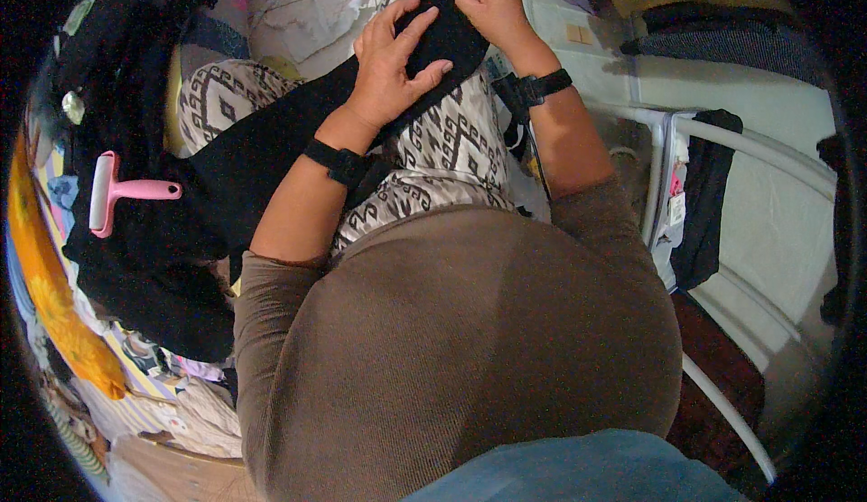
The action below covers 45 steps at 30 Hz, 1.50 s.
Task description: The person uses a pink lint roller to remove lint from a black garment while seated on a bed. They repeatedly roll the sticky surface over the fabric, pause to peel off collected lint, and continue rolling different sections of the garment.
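A length of black cloth, perhaps part of a garment, lies across patterned trousers on the lap. My right hand pinches its far edge between thumb and fingers. Spread-fingered, my left hand hovers over or rests on the same cloth; whether it touches is hard to tell. The cloth runs left into a pile of black fabric. On that pile lies a pink-handled lint roller with a white roll. Each wrist wears a black strap.
White metal tubing stands on the right, with a dark cloth hanging over it. Folded dark textiles are at the upper right. A yellow-orange cloth and other fabrics lie along the left. Pale scraps lie on the tiled floor ahead.
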Available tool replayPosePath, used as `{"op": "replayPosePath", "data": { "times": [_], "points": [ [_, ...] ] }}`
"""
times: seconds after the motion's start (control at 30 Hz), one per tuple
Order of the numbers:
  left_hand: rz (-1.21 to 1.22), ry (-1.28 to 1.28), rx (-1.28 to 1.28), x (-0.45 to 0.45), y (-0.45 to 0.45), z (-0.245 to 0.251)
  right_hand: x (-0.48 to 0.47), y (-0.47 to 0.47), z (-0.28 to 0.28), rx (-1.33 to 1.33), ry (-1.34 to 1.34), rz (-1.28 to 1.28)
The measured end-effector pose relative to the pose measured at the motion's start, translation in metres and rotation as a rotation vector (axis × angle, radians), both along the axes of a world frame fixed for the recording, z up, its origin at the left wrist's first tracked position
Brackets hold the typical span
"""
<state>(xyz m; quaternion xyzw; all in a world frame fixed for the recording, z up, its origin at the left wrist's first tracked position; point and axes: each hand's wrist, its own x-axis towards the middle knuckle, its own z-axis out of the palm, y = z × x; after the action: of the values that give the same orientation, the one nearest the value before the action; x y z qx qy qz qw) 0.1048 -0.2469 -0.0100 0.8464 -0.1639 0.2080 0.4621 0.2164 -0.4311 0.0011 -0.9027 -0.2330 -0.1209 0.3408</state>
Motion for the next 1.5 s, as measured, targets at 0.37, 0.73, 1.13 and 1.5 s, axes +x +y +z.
{"op": "replayPosePath", "data": {
  "times": [0.37, 0.73, 1.13, 1.5],
  "points": [
    [-0.007, -0.002, -0.008, 0.001, 0.001, 0.001, -0.028, -0.062, 0.006, 0.738, 0.589, -0.262],
    [-0.03, -0.008, -0.002, 0.001, 0.004, -0.003, -0.081, -0.004, 0.052, 0.01, 0.053, 0.182],
    [-0.037, -0.015, 0.002, 0.002, 0.004, -0.006, -0.064, -0.007, 0.038, -0.323, -0.196, 0.227],
    [-0.122, 0.153, -0.269, 0.002, 0.019, 0.014, 0.028, -0.081, 0.049, 0.32, 0.243, -0.347]
  ]
}}
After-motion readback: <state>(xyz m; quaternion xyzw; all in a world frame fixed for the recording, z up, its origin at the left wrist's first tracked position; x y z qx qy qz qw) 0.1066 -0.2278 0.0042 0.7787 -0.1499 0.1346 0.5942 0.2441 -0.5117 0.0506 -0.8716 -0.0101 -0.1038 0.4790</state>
